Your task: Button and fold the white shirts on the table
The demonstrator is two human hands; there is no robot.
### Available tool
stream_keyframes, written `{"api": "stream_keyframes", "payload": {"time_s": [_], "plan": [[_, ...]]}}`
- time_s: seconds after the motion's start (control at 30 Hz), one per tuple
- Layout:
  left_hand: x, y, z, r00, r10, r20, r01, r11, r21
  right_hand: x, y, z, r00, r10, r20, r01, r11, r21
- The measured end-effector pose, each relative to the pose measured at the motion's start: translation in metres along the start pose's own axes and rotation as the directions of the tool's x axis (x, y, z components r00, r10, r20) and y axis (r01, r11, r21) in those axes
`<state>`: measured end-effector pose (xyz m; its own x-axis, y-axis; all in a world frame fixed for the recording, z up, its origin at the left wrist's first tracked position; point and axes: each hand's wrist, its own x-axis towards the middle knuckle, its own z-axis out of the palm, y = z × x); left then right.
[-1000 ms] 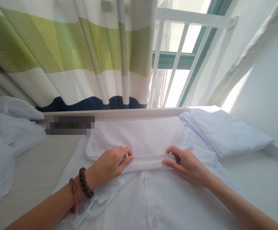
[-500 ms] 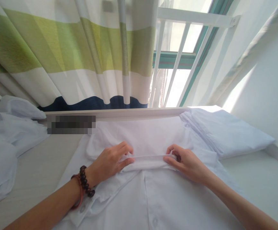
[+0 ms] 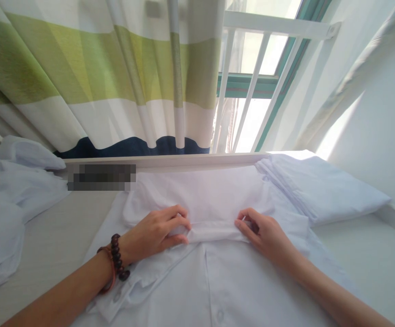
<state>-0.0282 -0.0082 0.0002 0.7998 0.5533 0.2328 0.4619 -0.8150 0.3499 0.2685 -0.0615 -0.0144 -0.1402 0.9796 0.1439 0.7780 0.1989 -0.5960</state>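
Observation:
A white button-up shirt (image 3: 183, 286) lies spread in front of me, its placket and a button showing near the bottom. Its far part is folded into a flat panel (image 3: 200, 190), with a narrow turned strip of cloth (image 3: 214, 232) along the near edge. My left hand (image 3: 161, 229), with beads and a reddish band at the wrist, rests on the strip's left end, fingers apart. At the right end, my right hand (image 3: 260, 229) has thumb and forefinger closed on the strip. A sleeve cuff (image 3: 115, 302) lies below my left wrist.
A folded white garment (image 3: 333, 190) lies at the right by the wall. Crumpled white clothing (image 3: 2, 218) is heaped at the left. Behind a low ledge (image 3: 183, 160) hang a green-and-white curtain (image 3: 98, 68) and a white window railing (image 3: 279, 25).
The strip's edge, raised between both hands before, now lies flatter. My left fingers have loosened and spread on the cloth. My right hand has shifted slightly.

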Motion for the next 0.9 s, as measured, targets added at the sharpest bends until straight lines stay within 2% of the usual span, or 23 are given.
{"api": "stream_keyframes", "payload": {"time_s": [0.17,0.37,0.47,0.53,0.6,0.67,0.77,0.8,0.9], "plan": [[0.001,-0.001,-0.001,1.0,-0.015,0.006,0.015,1.0,0.001,-0.004,0.004,0.004,0.99,-0.113,-0.086,0.105,0.99,-0.089],[0.001,-0.004,-0.002,1.0,-0.015,-0.01,0.015,1.0,0.016,-0.006,0.003,0.004,0.977,-0.173,-0.128,0.144,0.967,-0.211],[0.001,0.0,-0.004,0.998,0.03,-0.047,-0.027,0.998,0.055,-0.007,-0.002,-0.001,0.945,-0.266,-0.192,0.219,0.947,-0.233],[0.002,0.007,-0.005,0.991,0.094,-0.097,-0.085,0.992,0.097,-0.009,-0.007,-0.005,0.898,-0.384,-0.215,0.335,0.913,-0.234],[0.004,0.017,-0.004,0.977,0.178,-0.114,-0.163,0.978,0.13,-0.011,-0.014,-0.006,0.836,-0.521,-0.171,0.477,0.845,-0.242],[0.006,0.025,-0.003,0.96,0.266,-0.087,-0.251,0.956,0.152,-0.012,-0.019,-0.006,0.761,-0.643,-0.082,0.611,0.754,-0.243],[0.008,0.03,0.001,0.936,0.351,-0.016,-0.343,0.923,0.174,-0.012,-0.021,-0.004,0.672,-0.74,0.039,0.726,0.647,-0.232],[0.008,0.029,0.003,0.934,0.357,0.004,-0.352,0.919,0.181,-0.012,-0.02,-0.004,0.662,-0.747,0.07,0.738,0.632,-0.235],[0.006,0.022,0.004,0.942,0.333,0.04,-0.334,0.919,0.208,-0.009,-0.013,-0.005,0.675,-0.724,0.139,0.73,0.629,-0.268]]}}
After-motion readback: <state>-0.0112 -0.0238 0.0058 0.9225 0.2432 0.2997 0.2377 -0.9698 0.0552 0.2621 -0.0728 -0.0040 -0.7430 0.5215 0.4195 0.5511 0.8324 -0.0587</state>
